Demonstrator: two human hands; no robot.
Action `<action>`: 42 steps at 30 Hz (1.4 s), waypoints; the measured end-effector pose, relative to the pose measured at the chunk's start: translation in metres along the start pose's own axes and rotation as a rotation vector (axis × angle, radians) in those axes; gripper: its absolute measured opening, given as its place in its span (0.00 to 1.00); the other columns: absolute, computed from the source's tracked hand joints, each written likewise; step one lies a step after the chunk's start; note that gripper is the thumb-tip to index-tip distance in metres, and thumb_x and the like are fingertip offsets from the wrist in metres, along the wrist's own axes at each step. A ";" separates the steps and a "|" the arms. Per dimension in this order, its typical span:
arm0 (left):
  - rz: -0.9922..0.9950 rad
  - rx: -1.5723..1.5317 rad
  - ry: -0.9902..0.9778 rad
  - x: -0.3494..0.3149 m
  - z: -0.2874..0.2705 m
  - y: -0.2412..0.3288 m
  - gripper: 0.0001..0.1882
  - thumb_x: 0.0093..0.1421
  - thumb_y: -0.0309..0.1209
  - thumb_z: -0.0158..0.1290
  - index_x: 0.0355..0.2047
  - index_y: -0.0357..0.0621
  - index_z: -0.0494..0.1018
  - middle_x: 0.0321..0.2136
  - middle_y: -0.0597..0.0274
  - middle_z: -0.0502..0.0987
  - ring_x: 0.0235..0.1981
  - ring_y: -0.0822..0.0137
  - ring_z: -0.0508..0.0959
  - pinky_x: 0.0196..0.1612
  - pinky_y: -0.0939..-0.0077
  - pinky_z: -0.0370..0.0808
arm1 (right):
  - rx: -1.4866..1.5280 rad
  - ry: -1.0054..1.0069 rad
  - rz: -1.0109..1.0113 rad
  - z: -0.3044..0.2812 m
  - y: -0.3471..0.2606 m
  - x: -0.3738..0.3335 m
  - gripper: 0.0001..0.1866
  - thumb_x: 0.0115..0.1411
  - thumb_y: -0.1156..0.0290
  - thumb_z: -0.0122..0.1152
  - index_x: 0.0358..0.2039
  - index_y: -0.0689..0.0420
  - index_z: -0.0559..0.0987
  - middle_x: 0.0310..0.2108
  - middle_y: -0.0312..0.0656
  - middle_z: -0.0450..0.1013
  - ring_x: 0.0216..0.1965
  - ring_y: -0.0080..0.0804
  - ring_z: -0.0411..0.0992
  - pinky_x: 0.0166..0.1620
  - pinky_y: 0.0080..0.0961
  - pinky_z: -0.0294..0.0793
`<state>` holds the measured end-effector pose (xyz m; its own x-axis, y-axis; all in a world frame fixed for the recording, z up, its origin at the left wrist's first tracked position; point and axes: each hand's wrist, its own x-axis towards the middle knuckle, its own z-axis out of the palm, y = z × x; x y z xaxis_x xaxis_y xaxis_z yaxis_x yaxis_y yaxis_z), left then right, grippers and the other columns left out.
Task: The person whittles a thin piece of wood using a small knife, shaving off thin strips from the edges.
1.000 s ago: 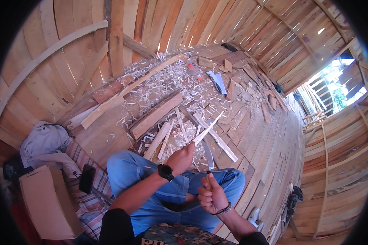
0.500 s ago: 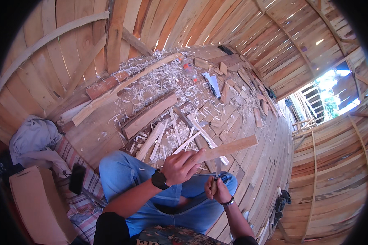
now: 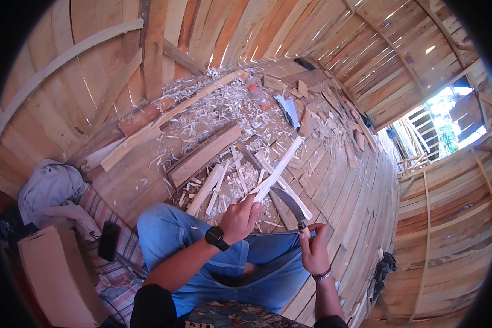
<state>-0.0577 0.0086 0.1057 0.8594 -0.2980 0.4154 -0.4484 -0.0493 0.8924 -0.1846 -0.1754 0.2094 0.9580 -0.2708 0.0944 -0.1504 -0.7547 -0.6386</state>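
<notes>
My left hand (image 3: 239,221), with a black watch at its wrist, is closed round the near end of a pale wooden strip (image 3: 281,167). The strip points up and away from me over the floor. In my right hand (image 3: 315,250) is the wooden handle of a curved knife (image 3: 293,206). Its dark, hooked blade rises toward the left, with the tip close to the strip's lower part; whether they touch I cannot tell. Both hands are above my crossed legs in blue jeans (image 3: 169,232). Beyond them, thin sticks (image 3: 209,188) and a thick wooden block (image 3: 205,154) lie on the floor.
Curled shavings (image 3: 202,117) cover much of the plank floor. A long board (image 3: 169,117) lies along the far left. A handsaw blade (image 3: 287,111) rests among offcuts. To my left are a cardboard box (image 3: 57,273), a phone (image 3: 109,240) and a striped cloth (image 3: 112,202).
The wooden strip has swung from pointing right to pointing up and away, showing a paler face. My right hand has moved slightly right, and the knife's blade now tilts left.
</notes>
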 end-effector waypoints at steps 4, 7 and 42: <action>-0.085 -0.023 -0.054 0.000 0.008 -0.001 0.10 0.66 0.31 0.42 0.38 0.35 0.64 0.22 0.46 0.77 0.26 0.44 0.78 0.27 0.53 0.73 | -0.282 0.221 -0.246 -0.011 -0.022 0.001 0.15 0.54 0.73 0.66 0.37 0.61 0.68 0.29 0.47 0.72 0.25 0.49 0.72 0.27 0.35 0.70; -0.113 -0.072 -0.045 -0.003 0.014 -0.005 0.10 0.66 0.32 0.42 0.37 0.35 0.64 0.21 0.45 0.76 0.25 0.42 0.77 0.27 0.51 0.72 | -0.347 0.238 -0.354 -0.010 -0.025 -0.001 0.14 0.53 0.71 0.67 0.37 0.59 0.72 0.31 0.45 0.74 0.28 0.46 0.75 0.28 0.33 0.73; -0.134 0.131 -0.311 -0.001 0.008 -0.019 0.13 0.64 0.29 0.44 0.41 0.30 0.56 0.27 0.31 0.73 0.28 0.35 0.74 0.29 0.45 0.69 | -0.163 0.000 -0.130 0.011 0.002 -0.001 0.16 0.60 0.69 0.59 0.47 0.61 0.74 0.23 0.50 0.74 0.20 0.41 0.72 0.25 0.30 0.72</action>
<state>-0.0523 0.0025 0.0871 0.8058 -0.5556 0.2051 -0.3821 -0.2230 0.8968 -0.1833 -0.1701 0.1998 0.9719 -0.1648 0.1681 -0.0630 -0.8702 -0.4887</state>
